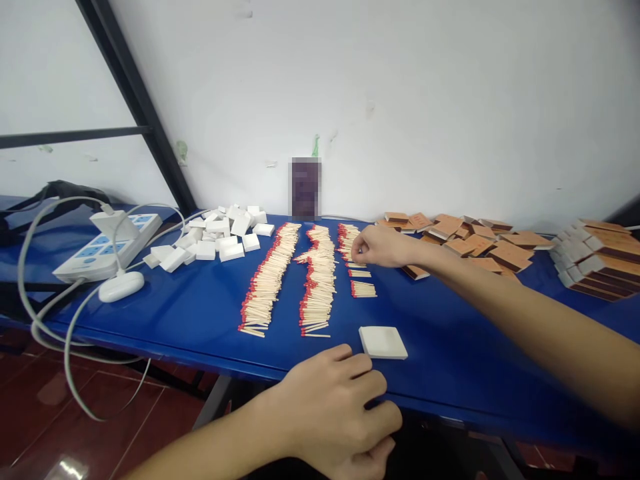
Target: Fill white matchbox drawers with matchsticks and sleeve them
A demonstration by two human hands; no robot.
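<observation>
My right hand [380,247] reaches over the shortest, rightmost row of matches [347,235], its thumb and forefinger pinched at the sticks; the fingertips partly hide what they grip. Below it lie a few matches [359,274] and a small separate bunch of matches [364,289], red heads to the left. My left hand [345,407] hovers palm down by the table's front edge, fingers loosely bent and apart, nothing seen in it. Just beyond its knuckles is a flat white inner tray [383,342]. Two longer match rows, a left row [267,280] and a middle row [318,280], run toward the wall.
White small boxes [220,233] lie heaped at the back left. Brown matchbox sleeves [470,240] are scattered at the back right, beside stacked matchboxes [600,257]. A power strip [107,247] with white cables takes the left side. A blurred dark object [306,189] leans on the wall.
</observation>
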